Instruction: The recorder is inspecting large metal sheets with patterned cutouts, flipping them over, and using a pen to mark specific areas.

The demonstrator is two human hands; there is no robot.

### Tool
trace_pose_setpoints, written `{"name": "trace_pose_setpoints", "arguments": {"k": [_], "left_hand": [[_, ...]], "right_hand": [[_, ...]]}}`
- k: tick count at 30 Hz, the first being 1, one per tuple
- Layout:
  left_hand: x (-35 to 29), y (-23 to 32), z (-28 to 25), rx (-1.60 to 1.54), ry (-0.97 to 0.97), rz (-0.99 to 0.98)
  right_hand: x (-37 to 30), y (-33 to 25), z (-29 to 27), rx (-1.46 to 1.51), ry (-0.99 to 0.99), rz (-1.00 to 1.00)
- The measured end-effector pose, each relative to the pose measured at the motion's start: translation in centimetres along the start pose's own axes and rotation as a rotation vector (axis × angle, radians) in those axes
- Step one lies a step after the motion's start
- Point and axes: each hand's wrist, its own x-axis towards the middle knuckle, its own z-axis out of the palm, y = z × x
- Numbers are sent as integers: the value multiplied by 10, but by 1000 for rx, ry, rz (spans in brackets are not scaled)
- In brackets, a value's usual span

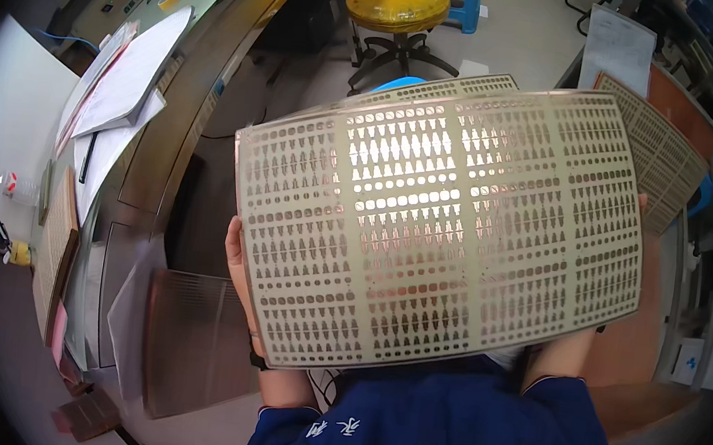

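A large circuit board panel (469, 265), pale greenish-beige with rows of small shiny metallic shapes, is held up in front of my body. My left hand (237, 253) grips its left edge, with the fingers partly showing beside a dark wristband. At the right edge only a bit of my right hand (643, 201) shows; the panel hides the rest, while that forearm comes up beneath it. Close behind the top edge is a second patterned panel (484, 83), mostly covered.
A yellow round stool (397, 3) on a wheeled base stands ahead. The left desk carries papers (134, 69), a pen (88, 156) and a plastic bottle (17, 185). More patterned panels (655, 150) are stacked at right. A brownish panel (196, 345) leans at lower left.
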Motion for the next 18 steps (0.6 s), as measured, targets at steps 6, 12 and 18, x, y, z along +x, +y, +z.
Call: {"name": "trace_pose_setpoints", "arguments": {"k": [6,12,18], "left_hand": [[4,1,7,8,1,-92],[-1,2,20,-134,110,-49],[11,4,20,-79,54,-23]], "right_hand": [[4,2,3,95,-143,152],[-28,-10,23,-298,326,28],[-27,14,40,-505,811,-382]]}}
